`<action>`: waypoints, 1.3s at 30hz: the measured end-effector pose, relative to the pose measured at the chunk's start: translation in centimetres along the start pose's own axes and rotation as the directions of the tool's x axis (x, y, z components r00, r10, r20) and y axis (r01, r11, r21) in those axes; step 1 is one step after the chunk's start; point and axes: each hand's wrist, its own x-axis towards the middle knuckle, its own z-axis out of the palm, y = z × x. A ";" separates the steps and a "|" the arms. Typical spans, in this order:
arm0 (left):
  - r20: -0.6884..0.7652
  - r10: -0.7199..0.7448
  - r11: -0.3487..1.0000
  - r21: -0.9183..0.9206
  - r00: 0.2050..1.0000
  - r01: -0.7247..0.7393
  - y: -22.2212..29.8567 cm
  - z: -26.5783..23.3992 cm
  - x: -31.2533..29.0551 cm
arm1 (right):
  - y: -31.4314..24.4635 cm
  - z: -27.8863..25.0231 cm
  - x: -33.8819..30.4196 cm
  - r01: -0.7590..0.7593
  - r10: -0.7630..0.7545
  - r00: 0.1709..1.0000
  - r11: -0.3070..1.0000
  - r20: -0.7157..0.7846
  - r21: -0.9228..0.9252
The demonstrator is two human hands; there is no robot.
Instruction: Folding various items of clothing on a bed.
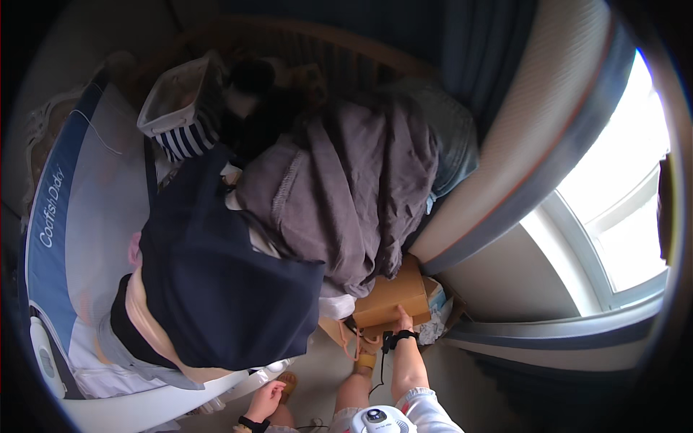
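Observation:
My right hand (405, 322) grips the near edge of a brown cardboard box (393, 294), thumb on top, the other fingers mostly hidden. Low down beside the white bed rail, my left hand (266, 401) hangs with its fingers loosely curled together and nothing visible in them. A pink clothes hanger (351, 343) dangles just left of the right hand. Behind the box, a large purple-grey cloth (354, 180) drapes over a heap of things. A dark navy garment (231, 281) spreads over the pile to its left.
A blue and grey mesh bed guard (54, 216) stands at the left, near a striped storage basket (184, 108). Folded denim (451, 137) lies behind the cloth. An upright mattress (520, 159) leans at the right, by a bright window (613, 180). Crumpled plastic (433, 328) sits beside the box.

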 end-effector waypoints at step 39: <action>0.260 -0.106 0.979 0.196 0.960 0.055 1.4 8.1 1.5 | -16.3 -10.6 -2.2 0.312 -0.659 0.732 0.100 0.172 -0.945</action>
